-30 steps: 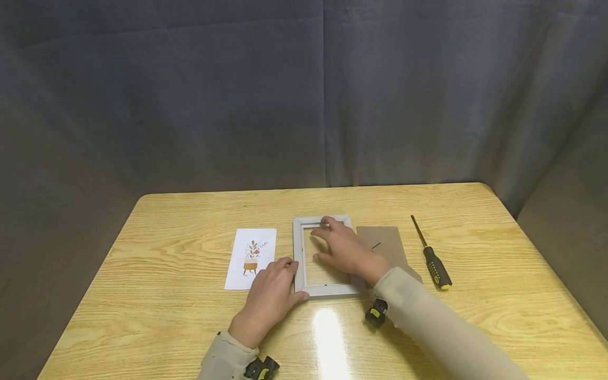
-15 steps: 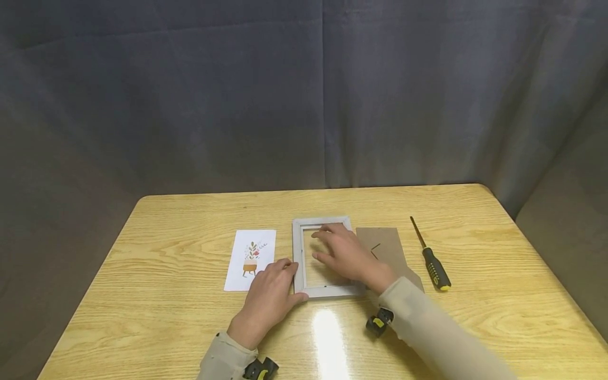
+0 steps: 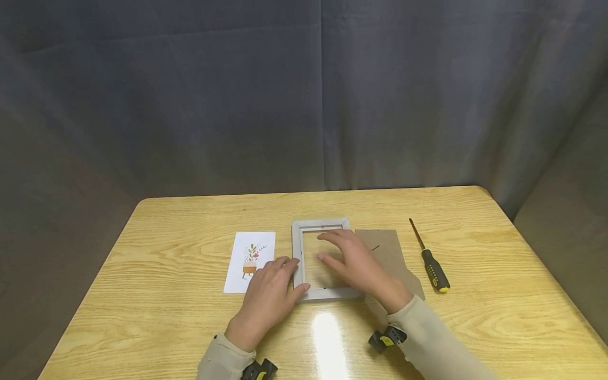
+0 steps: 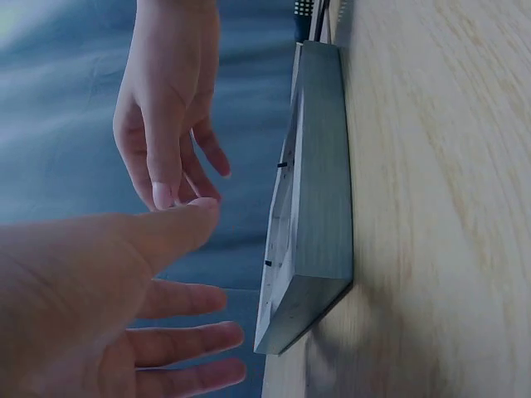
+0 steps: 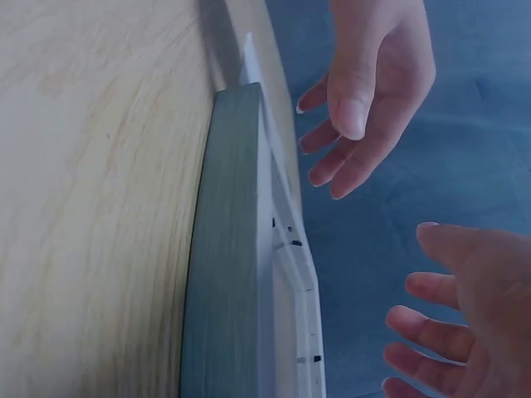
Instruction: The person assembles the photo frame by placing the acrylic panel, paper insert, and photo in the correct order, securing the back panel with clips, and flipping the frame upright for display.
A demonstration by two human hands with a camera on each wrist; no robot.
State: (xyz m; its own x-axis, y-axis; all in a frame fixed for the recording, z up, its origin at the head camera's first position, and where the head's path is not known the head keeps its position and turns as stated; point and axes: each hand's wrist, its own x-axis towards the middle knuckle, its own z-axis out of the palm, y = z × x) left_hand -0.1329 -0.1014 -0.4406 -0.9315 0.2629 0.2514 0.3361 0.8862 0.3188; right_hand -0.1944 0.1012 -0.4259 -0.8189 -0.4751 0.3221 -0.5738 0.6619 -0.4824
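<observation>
Both hands are apart from each other and hold nothing. The left hand (image 3: 266, 298) comes in from 7 o'clock over the picture frame (image 3: 297, 244), fingers loosely bent toward 1 o'clock, thumb toward 2; the wrist views show it clear of the wood. The right hand (image 3: 358, 265) reaches in from 5 o'clock above the frame's window, relaxed fingers and thumb toward 10.

The frame lies flat mid-table (image 3: 157, 274), long axis from 12 to 6 o'clock. Table grain shows through its window; small black tabs (image 5: 317, 359) line the inner edge.

At the frame's 9 o'clock lies a paper print (image 3: 249, 262), its potted plant growing toward 12. At 3 o'clock lies brown board (image 3: 391, 258), partly beneath the right hand, then a screwdriver (image 3: 427, 257), tip toward 11, handle toward 5.
</observation>
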